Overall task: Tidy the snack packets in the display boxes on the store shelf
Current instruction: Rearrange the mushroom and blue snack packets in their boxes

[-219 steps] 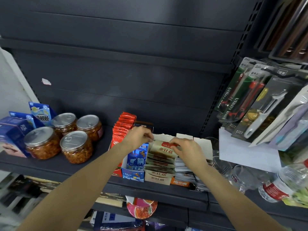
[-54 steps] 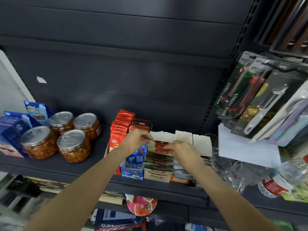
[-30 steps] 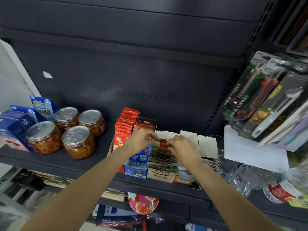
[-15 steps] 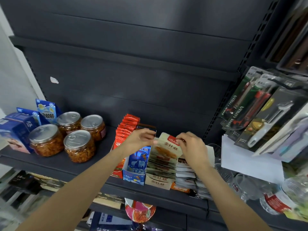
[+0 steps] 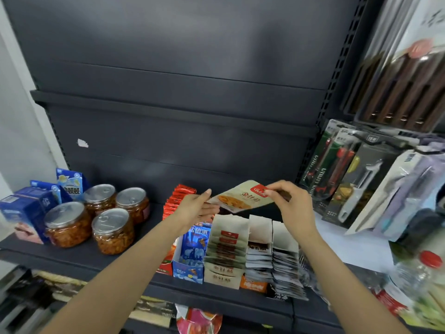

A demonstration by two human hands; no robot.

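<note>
While both arms reach over the shelf [image 5: 79, 257], head view shows one beige snack packet [image 5: 242, 197] held in the air above the display boxes [image 5: 225, 277]. Right hand [image 5: 290, 203] pinches its red-labelled top corner between thumb and fingers. Left hand [image 5: 196, 209] has fingers straight, tips touching the packet's lower left edge, not curled round it. Rows of packets stand in the boxes below. Four jars [image 5: 96, 219] sit to the left, packaged knives [image 5: 333, 169] hang on the right.
</note>
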